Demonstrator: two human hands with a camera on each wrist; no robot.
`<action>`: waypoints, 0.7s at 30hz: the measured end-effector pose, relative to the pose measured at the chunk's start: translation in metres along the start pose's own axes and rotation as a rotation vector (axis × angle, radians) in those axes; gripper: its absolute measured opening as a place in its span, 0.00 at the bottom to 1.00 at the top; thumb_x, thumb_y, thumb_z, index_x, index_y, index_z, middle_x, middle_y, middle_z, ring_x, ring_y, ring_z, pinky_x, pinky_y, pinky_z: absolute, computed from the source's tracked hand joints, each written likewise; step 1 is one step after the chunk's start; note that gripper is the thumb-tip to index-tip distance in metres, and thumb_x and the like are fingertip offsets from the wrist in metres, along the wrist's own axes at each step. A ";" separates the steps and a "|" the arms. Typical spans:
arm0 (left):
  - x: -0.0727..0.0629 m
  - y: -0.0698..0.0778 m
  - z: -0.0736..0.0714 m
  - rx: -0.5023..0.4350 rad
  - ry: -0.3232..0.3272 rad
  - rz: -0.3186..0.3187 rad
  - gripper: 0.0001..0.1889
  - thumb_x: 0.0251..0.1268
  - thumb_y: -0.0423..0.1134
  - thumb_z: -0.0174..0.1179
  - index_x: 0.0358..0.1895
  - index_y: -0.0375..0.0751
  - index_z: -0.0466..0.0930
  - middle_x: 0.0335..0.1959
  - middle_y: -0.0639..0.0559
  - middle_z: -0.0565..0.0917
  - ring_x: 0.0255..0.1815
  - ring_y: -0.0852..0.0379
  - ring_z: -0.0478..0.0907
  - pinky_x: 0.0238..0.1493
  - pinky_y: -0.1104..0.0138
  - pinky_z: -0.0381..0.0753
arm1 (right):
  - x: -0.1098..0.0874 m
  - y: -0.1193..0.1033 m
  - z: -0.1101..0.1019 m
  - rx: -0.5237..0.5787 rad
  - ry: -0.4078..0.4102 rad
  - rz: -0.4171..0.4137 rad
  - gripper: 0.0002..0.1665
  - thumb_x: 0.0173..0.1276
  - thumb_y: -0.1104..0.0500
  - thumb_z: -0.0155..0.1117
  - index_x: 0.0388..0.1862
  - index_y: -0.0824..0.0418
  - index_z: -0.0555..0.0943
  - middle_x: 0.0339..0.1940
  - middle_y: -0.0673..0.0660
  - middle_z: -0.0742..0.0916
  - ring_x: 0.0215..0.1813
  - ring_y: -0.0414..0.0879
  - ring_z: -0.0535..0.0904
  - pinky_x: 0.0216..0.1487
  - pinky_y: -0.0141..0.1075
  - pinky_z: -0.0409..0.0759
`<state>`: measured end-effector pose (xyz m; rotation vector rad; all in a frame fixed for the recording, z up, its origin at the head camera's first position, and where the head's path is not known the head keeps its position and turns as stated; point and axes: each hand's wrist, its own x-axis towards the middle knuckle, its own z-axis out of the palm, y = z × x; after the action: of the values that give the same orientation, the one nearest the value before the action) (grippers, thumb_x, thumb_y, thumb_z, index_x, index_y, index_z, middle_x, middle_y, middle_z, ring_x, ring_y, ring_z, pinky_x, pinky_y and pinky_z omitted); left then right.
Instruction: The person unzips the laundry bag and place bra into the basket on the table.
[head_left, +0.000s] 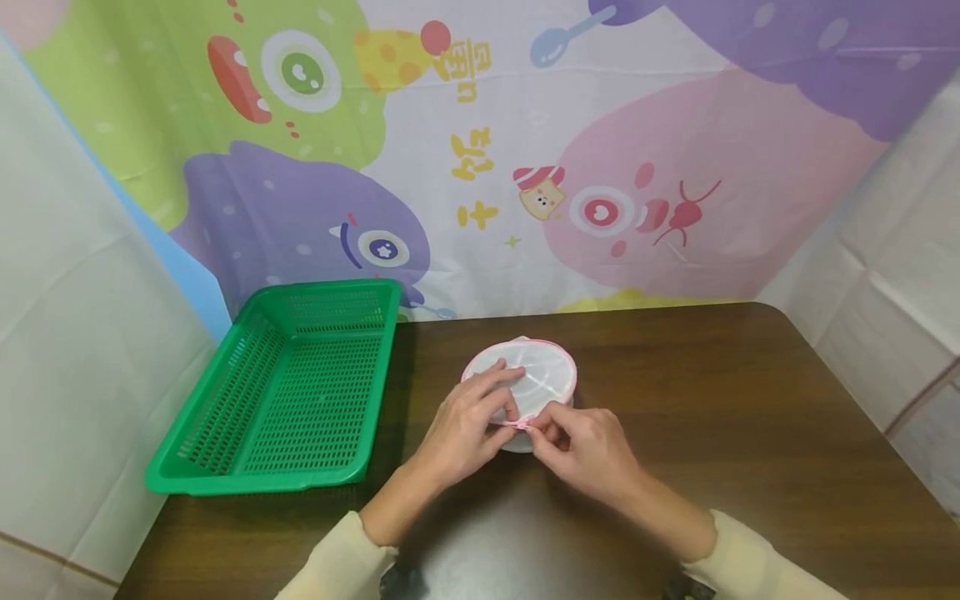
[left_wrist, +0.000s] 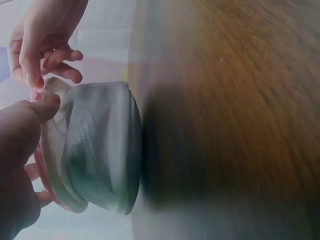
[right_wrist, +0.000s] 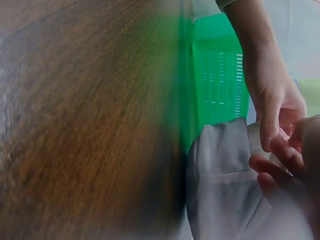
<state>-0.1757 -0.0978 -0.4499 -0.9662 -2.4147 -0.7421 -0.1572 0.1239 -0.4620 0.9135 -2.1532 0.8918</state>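
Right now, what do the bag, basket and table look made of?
Bag: soft synthetic mesh, matte, maybe polyester or nylon; fine weave and slack folds show in its grey wall.
Basket: likely moulded plastic, slight sheen; uniform green, with rows of slots in floor and walls.
Table: wood-look top, satin; brown grain and soft glare. Solid wood or laminate: can't tell.

Beyond your left hand [head_left: 468, 425], yellow Chinese characters [head_left: 471, 154] run sideways up the printed backdrop [head_left: 420, 167], the lower two apparently reading 干饭, the topmost unclear.
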 end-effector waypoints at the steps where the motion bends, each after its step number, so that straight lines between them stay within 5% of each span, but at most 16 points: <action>1: 0.000 0.000 0.000 -0.001 0.001 0.001 0.15 0.61 0.33 0.84 0.36 0.49 0.83 0.71 0.45 0.90 0.79 0.36 0.84 0.76 0.40 0.84 | 0.000 0.000 0.000 -0.002 0.001 -0.001 0.12 0.56 0.69 0.77 0.30 0.52 0.86 0.17 0.39 0.87 0.20 0.25 0.71 0.26 0.19 0.67; 11: -0.002 -0.003 -0.003 -0.005 -0.031 -0.022 0.13 0.66 0.35 0.82 0.37 0.48 0.83 0.73 0.45 0.89 0.80 0.37 0.82 0.76 0.39 0.84 | -0.001 0.002 -0.003 -0.006 -0.009 0.019 0.12 0.57 0.69 0.78 0.30 0.52 0.86 0.18 0.39 0.87 0.20 0.25 0.72 0.26 0.19 0.67; 21: -0.001 -0.001 0.001 -0.009 0.002 0.006 0.16 0.60 0.36 0.86 0.36 0.49 0.83 0.71 0.45 0.90 0.79 0.38 0.84 0.77 0.40 0.84 | -0.001 0.001 -0.003 0.007 -0.004 0.019 0.13 0.57 0.69 0.77 0.30 0.52 0.86 0.18 0.40 0.87 0.20 0.25 0.72 0.26 0.19 0.67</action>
<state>-0.1761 -0.0982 -0.4509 -0.9752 -2.4074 -0.7522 -0.1568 0.1276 -0.4615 0.9008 -2.1664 0.9080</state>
